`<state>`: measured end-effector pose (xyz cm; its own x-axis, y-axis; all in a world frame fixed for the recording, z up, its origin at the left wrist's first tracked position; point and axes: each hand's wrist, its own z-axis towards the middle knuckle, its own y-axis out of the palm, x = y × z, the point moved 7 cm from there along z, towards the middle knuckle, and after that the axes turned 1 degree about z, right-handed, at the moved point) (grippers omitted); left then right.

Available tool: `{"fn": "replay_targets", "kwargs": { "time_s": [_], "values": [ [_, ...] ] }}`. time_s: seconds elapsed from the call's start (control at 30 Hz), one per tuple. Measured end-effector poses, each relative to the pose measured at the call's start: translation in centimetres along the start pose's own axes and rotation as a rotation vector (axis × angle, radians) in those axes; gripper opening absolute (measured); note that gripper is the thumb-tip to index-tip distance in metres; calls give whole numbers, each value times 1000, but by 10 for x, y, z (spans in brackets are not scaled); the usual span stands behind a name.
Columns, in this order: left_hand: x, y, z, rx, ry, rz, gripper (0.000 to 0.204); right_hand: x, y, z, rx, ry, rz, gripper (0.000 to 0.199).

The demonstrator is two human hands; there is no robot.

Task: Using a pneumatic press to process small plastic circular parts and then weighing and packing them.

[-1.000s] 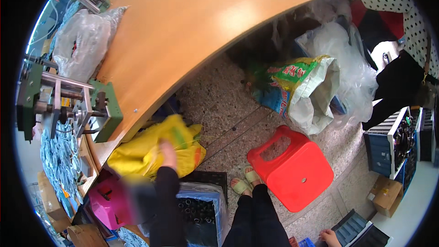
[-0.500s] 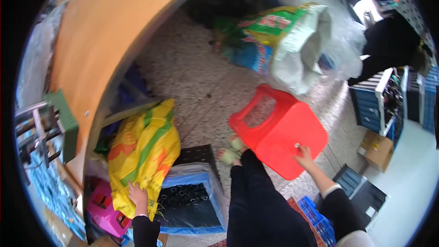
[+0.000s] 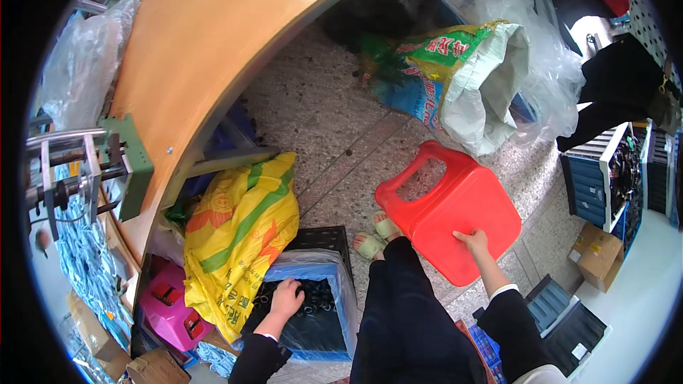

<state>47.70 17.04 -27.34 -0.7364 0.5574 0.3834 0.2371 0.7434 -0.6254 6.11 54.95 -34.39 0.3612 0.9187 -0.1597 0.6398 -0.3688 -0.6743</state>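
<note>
My left hand (image 3: 286,300) reaches into a blue-rimmed box (image 3: 344,313) with a clear plastic lining. Its fingers are bent and close together on a pile of small black rings (image 3: 320,296); how many it grips is hidden. A yellow woven sack (image 3: 242,231) with green stripes lies beside that wrist, draped against the box. To the right, my right hand (image 3: 475,244) has thumb and fingers pinched at the middle of the seat of a red plastic stool (image 3: 466,203). An arched opening shows in the stool's far left side.
An open white-mouthed woven bag (image 3: 487,85) lies beyond the stool, next to clear plastic bags (image 3: 555,96). A pink stool (image 3: 167,304) stands left of the sack, under the wooden table (image 3: 206,14). Dark bins (image 3: 558,313) and a carton (image 3: 601,256) are at right.
My left hand has moved from the yellow sack right into the box of black rings. My right hand stays at the stool's seat, its fingers now over the small pale spot there.
</note>
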Motion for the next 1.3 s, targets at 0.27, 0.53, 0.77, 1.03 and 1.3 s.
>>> {"fn": "replay_targets", "kwargs": {
  "time_s": [0.27, 0.53, 0.77, 1.03, 1.3],
  "values": [
    [-33, 14, -78, 4, -149, -153, 29, 3, -32, -2, 37, -196, -199, 60],
    [-64, 91, -163, 120, -464, -480, 26, 66, -54, 0, 67, -251, -160, 58],
    [-45, 256, -246, 80, -726, -740, 32, 128, -39, 13, -84, 44, 114, 51],
    [-65, 446, -314, 372, -1219, -738, 56, 14, 59, -117, 63, -795, -222, 46],
    [-122, 523, -295, 649, -1281, -2045, 46, 32, 372, -265, -861, -408, 159, 65]
  ]
}}
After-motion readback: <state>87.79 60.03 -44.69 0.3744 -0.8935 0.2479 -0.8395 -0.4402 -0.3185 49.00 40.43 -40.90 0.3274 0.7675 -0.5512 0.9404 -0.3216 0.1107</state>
